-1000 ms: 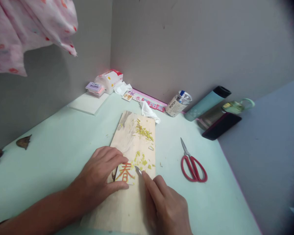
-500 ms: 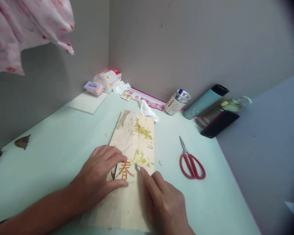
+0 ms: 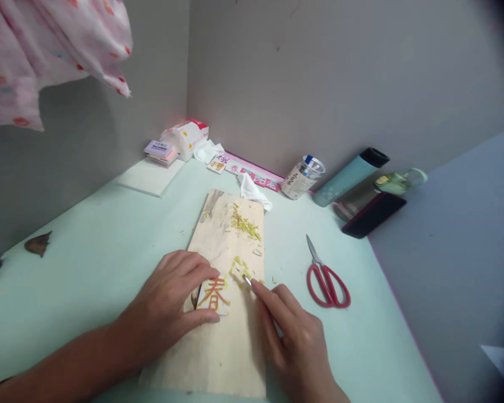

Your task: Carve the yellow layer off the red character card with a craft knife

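Note:
A small white tile [image 3: 214,295] with an orange-red character lies on the wooden board [image 3: 231,358]. My left hand [image 3: 174,296] grips the tile's left side, fingertips at its top edge and thumb at its bottom edge. To the right, my right hand [image 3: 292,330] is closed round a slim metal-tipped carving tool [image 3: 247,280], whose tip is just over the board, apart from the tile. Yellow-green shavings [image 3: 246,225] are heaped near the board's far end, and more flakes lie beside the tool tip.
Red-handled scissors [image 3: 328,282] lie right of the board. Behind stand a plastic cup [image 3: 302,178], a teal bottle [image 3: 350,176], a green-lidded bottle and a dark phone [image 3: 373,215]. Tissues [image 3: 254,192], coloured character tiles and a white pad [image 3: 151,178] lie farther back. Pink cloth hangs upper left.
My right hand has moved right with the tool, whose tip has come away from the tile's right edge. My left hand keeps its hold on the tile.

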`<action>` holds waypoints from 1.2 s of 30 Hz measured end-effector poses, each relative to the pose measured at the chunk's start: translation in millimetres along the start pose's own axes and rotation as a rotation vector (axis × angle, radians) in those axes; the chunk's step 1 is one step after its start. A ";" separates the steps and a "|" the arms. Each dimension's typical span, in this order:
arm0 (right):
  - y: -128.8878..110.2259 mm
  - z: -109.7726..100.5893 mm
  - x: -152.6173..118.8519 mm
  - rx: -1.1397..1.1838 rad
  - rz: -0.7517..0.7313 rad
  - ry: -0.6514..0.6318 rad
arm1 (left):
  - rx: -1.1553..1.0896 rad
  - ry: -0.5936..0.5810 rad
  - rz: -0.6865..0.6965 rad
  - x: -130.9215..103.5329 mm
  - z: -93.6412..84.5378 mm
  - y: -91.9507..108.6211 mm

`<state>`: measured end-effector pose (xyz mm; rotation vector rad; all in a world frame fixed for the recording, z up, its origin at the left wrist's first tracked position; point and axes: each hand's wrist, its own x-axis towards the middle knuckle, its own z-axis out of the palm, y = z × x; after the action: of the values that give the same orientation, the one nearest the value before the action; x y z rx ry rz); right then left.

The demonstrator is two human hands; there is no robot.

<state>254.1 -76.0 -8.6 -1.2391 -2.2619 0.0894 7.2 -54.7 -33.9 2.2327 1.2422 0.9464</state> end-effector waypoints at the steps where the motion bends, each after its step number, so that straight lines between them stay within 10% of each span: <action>1: -0.8 -1.6 -3.0 0.024 -0.017 -0.015 | 0.001 0.003 -0.001 0.0 0.1 -0.1; 36: -21.6 3.3 9.3 -0.455 -0.194 -0.025 | 0.038 0.018 -0.027 -0.3 1.8 2.8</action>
<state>232.1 -80.3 -0.6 -1.2253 -2.4944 -0.5101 10.1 -56.4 -33.5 2.2352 1.3059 0.9426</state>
